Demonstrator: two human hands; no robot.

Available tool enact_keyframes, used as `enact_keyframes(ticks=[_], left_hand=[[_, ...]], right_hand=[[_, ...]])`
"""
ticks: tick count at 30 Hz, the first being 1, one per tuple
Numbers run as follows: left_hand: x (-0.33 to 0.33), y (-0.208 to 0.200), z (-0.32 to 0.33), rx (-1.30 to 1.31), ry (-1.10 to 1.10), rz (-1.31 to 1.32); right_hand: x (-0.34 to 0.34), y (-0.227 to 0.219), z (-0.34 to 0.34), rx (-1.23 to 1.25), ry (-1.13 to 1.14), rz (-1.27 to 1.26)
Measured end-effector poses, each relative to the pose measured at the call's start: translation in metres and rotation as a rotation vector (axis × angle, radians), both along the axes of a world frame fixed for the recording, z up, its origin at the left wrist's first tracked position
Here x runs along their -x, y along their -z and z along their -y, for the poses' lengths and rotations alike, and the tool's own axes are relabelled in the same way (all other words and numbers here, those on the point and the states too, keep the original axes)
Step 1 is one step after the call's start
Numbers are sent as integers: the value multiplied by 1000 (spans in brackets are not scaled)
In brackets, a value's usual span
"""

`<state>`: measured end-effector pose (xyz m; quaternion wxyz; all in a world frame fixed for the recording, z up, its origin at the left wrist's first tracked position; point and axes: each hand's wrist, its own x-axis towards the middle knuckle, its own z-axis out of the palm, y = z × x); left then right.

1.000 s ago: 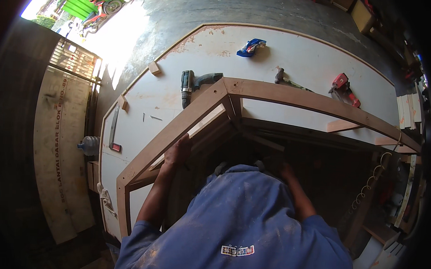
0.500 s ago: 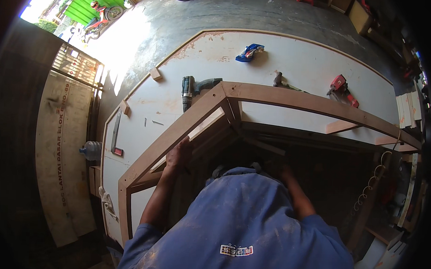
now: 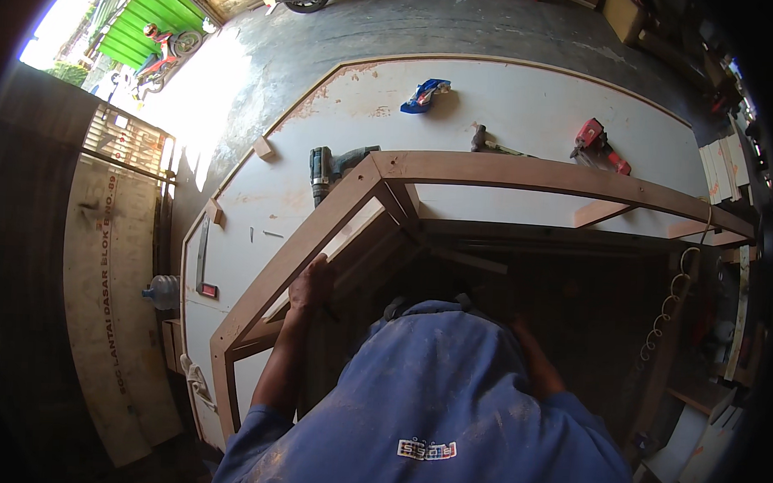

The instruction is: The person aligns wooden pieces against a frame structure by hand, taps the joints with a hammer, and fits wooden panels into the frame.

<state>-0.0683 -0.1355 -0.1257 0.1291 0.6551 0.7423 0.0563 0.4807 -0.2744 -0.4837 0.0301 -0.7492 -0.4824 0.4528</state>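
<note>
My left hand (image 3: 311, 281) is closed round the inner side of the angled brown wooden frame (image 3: 297, 238), beside a pale wood strip (image 3: 353, 229). The frame stands along the near side of a large white panel with cut corners (image 3: 493, 100). My right hand (image 3: 524, 331) is low in the dark space inside the frame, close to my blue shirt; shadow hides its fingers and anything in them. Across the frame's upper corner from my left hand, a cordless drill (image 3: 329, 171) lies on the panel.
On the panel lie a hammer (image 3: 492, 143), a red and black power tool (image 3: 600, 147), a blue packet (image 3: 426, 95), a try square (image 3: 204, 265) and two nails. Small wood blocks (image 3: 264, 149) sit along its left edge. A coiled hose (image 3: 653, 332) hangs at right.
The view has turned slightly, so the panel and tools sit further left. My left hand keeps its hold on the frame. My right hand has drawn back a little toward my body.
</note>
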Motion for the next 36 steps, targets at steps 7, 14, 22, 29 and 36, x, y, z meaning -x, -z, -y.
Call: enact_keyframes(ticks=[7,14,22,29,36], left_hand=[[1,1,-1,65,-12,-38],[1,5,-3,65,-17,-22],[-1,6,-2,-18,-12,-58],[3,4,-7,84,-37,3],[7,9,-2,67,-50,-35]], right_hand=[[-3,9,3,-11,209,-170],[-2,11,-20,38,-29,17],[10,17,-21,-10,45,-75],[-13,49,-15,-162,48,-57],[21,2,-39,-120,29,-36]])
